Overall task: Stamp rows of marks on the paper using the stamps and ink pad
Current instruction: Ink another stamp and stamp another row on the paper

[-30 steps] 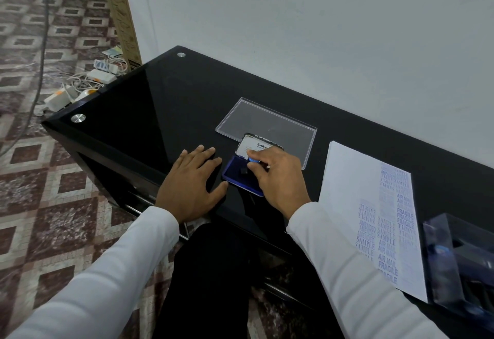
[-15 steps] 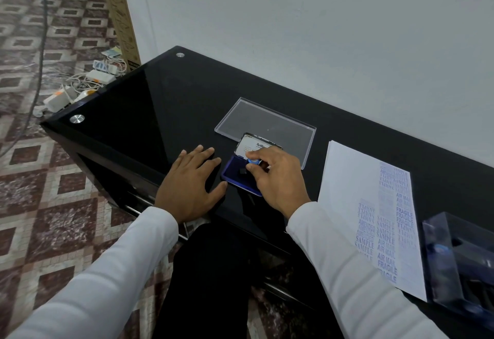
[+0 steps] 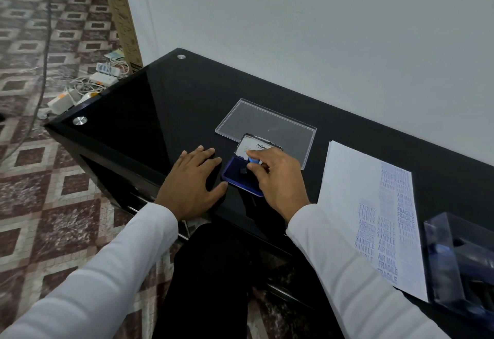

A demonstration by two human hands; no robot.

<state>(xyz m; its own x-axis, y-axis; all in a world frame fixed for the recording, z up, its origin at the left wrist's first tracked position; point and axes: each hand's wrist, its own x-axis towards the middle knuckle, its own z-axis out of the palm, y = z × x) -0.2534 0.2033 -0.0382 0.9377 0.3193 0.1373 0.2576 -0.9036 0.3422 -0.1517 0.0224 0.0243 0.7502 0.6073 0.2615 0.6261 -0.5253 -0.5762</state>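
Observation:
An open blue ink pad with its white-labelled lid raised lies on the black glass table. My right hand pinches a small blue stamp and holds it down on the pad. My left hand lies flat on the table just left of the pad, its thumb touching the pad's near corner. A white paper with rows of blue stamped words lies to the right.
A clear plastic lid lies behind the ink pad. A clear box holding dark and blue stamps stands at the right edge, beside the paper. A white wall runs along the table's far side. Cables and adapters lie on the floor at the left.
Nothing has visibly shifted; my right hand keeps the stamp on the ink pad and my left hand stays flat beside it.

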